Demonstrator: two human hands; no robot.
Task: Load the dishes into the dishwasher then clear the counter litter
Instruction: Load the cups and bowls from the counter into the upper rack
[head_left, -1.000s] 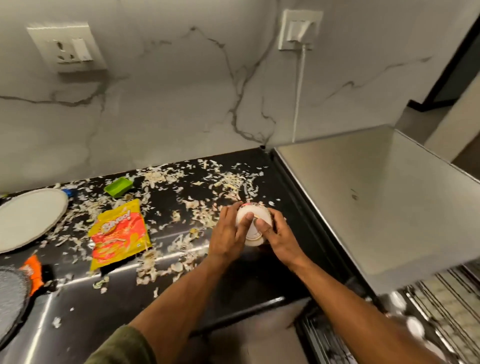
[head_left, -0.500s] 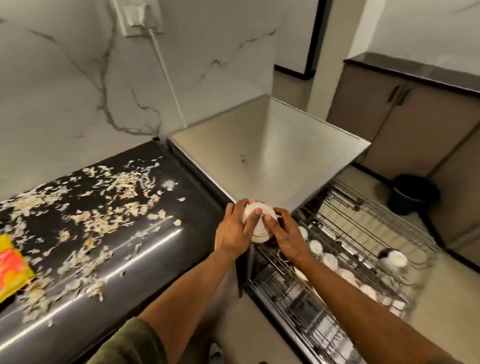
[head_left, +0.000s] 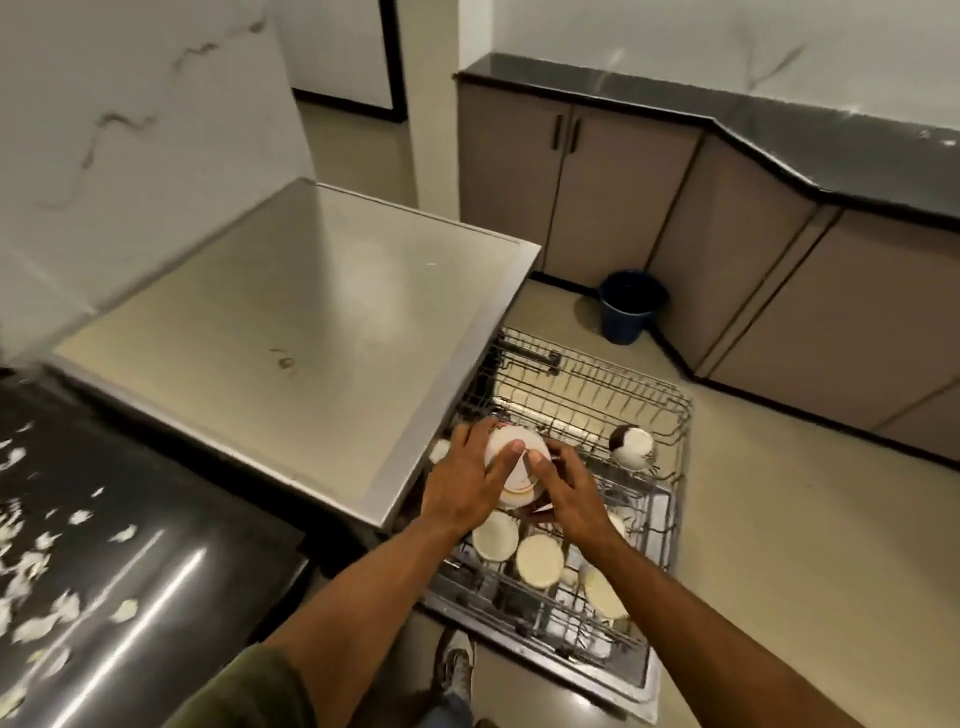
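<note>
Both hands hold a white cup (head_left: 511, 467), bottom up, above the pulled-out dishwasher rack (head_left: 670, 415). My left hand (head_left: 465, 483) grips it from the left with fingers laid over its base. My right hand (head_left: 563, 491) grips it from the right. Several white cups (head_left: 539, 560) stand upside down in the rack just below the hands. Another white and dark bowl (head_left: 632, 446) sits further right in the rack. Pale peel litter (head_left: 36, 618) lies scattered on the black counter (head_left: 156, 571) at the left.
The steel dishwasher top (head_left: 291, 322) stands between the counter and the rack. The open door (head_left: 631, 670) lies low under the rack. A dark blue bucket (head_left: 627, 306) stands on the floor by beige cabinets (head_left: 753, 249). My shoe (head_left: 456, 665) is near the door.
The view swung right from the littered counter to the dishwasher. Both hands carried the cup off the counter, past the steel top, to above the rack.
</note>
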